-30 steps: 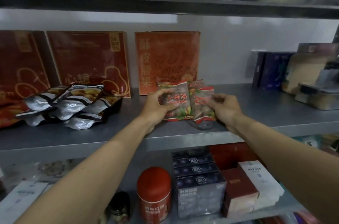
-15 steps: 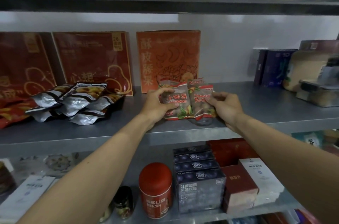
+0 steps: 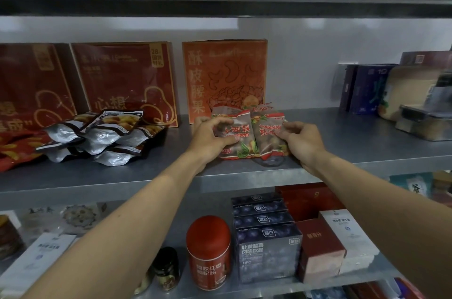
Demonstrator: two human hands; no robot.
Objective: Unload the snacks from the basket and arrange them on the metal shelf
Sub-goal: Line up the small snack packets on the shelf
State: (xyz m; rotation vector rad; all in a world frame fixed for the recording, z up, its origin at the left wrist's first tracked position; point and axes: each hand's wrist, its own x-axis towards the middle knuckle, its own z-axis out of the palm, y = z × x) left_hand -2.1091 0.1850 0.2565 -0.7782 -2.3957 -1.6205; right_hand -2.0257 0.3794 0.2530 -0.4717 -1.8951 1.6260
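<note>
Two clear snack packets with red print lie side by side on the metal shelf (image 3: 367,152). My left hand (image 3: 210,137) grips the left snack packet (image 3: 241,138), fingers curled over its left edge. My right hand (image 3: 300,142) pinches the right side of the right snack packet (image 3: 267,134). More packets of the same kind lie behind these two. An orange box with cashew drawings (image 3: 223,78) stands upright just behind them. The basket is out of view.
A pile of silver snack pouches (image 3: 102,134) lies to the left, with dark red gift boxes (image 3: 122,81) behind. Dark blue boxes (image 3: 367,88) and containers fill the shelf's right end. A red tin (image 3: 208,252) and drink cartons (image 3: 266,237) stand below.
Both hands stay on the two packets at the same place on the shelf. My left fingers have curled further over the left packet.
</note>
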